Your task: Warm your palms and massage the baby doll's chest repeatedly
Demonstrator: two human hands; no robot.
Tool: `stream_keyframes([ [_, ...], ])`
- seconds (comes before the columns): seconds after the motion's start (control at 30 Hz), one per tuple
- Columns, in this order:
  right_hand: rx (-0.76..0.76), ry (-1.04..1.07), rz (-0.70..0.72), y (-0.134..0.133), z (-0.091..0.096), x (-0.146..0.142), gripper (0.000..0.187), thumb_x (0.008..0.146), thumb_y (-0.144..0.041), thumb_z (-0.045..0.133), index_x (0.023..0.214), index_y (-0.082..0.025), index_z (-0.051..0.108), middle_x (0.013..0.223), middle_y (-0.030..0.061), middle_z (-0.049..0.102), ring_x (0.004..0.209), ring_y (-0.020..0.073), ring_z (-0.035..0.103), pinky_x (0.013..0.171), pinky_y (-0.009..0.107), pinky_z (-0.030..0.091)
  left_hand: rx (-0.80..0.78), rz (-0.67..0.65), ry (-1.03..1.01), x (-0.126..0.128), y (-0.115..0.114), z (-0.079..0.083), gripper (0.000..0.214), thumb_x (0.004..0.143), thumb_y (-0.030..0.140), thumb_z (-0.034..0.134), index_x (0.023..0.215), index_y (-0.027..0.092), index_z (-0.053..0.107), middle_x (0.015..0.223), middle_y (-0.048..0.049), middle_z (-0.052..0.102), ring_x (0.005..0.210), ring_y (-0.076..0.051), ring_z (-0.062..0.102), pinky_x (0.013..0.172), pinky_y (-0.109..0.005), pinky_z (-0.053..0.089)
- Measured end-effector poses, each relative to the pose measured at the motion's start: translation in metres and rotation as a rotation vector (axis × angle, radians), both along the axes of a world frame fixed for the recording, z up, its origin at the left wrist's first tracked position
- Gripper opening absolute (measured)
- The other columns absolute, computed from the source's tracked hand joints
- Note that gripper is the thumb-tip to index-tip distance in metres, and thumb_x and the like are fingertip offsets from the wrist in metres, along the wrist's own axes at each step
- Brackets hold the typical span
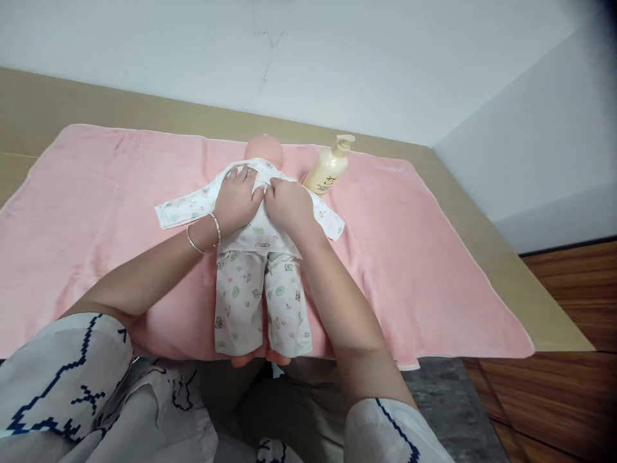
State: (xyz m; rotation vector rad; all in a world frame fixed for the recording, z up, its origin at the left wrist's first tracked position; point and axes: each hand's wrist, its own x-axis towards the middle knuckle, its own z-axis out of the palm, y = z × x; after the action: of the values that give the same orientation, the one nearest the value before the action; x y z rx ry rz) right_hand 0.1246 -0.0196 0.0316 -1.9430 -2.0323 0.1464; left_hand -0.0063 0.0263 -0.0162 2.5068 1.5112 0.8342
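A baby doll point(264, 149) lies on a pink blanket, its head away from me and its feet at the near edge. It wears a white printed top point(263, 239) with both sleeves spread sideways, and matching printed pants point(240, 302). My left hand point(238, 200) rests flat on the chest of the top, fingers spread. Beside it, my right hand point(289, 204) has its fingers closed in a pinch on the front of the top, near the middle of the chest. The cloth under both palms is hidden.
A cream pump bottle point(329, 167) stands on the pink blanket point(409, 270), just right of the doll's shoulder. The blanket covers much of a wooden table point(544, 315). A white wall point(144, 51) rises behind it, with another wall at the right.
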Motion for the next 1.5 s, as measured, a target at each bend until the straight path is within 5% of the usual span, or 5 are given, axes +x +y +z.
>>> stream_keyframes([
  [0.23,0.135,0.085,0.090,0.024,-0.029,0.013,0.045,0.097,-0.020,0.033,0.133,-0.005,0.055,0.145,0.0208,0.056,0.137,0.0287,0.050,0.118,0.042,0.036,0.017,-0.047,0.117,0.008,-0.035,0.021,0.042,0.097,0.018,0.036,0.129,0.007,0.060,0.142,-0.0210,0.060,0.140,-0.033,0.051,0.120,-0.055,0.037],
  [0.6,0.026,0.021,-0.075,-0.006,0.004,-0.009,0.040,0.099,-0.029,0.036,0.102,-0.011,0.071,0.105,0.0199,0.075,0.101,0.0323,0.070,0.089,0.043,0.054,-0.099,-0.116,-0.040,-0.006,0.021,0.000,0.049,0.101,0.029,0.030,0.144,0.012,0.049,0.154,-0.0153,0.049,0.149,-0.028,0.038,0.127,-0.051,0.027],
  [0.93,0.006,0.224,0.133,0.035,-0.034,0.027,0.063,0.102,-0.041,0.038,0.152,-0.001,0.038,0.161,0.0212,0.036,0.154,0.0307,0.029,0.129,0.046,0.021,-0.065,-0.134,0.162,0.002,-0.031,0.018,0.048,0.100,0.020,0.029,0.142,0.004,0.047,0.149,-0.0244,0.050,0.150,-0.035,0.035,0.122,-0.061,0.031],
  [1.2,0.102,-0.045,0.011,-0.001,-0.015,-0.018,0.041,0.097,-0.013,0.032,0.119,0.003,0.063,0.125,0.0282,0.065,0.129,0.0373,0.056,0.112,0.052,0.043,-0.196,-0.024,0.030,-0.003,0.013,0.006,0.049,0.101,0.024,0.032,0.144,0.006,0.046,0.157,-0.0219,0.042,0.153,-0.035,0.029,0.126,-0.056,0.024],
  [1.5,0.088,0.065,0.072,0.015,-0.025,-0.003,0.051,0.099,-0.019,0.033,0.142,0.002,0.049,0.150,0.0256,0.050,0.146,0.0352,0.041,0.123,0.053,0.031,-0.181,0.071,-0.079,-0.001,0.016,-0.007,0.052,0.103,0.040,0.035,0.148,0.018,0.047,0.163,-0.0114,0.036,0.155,-0.031,0.027,0.129,-0.052,0.020],
])
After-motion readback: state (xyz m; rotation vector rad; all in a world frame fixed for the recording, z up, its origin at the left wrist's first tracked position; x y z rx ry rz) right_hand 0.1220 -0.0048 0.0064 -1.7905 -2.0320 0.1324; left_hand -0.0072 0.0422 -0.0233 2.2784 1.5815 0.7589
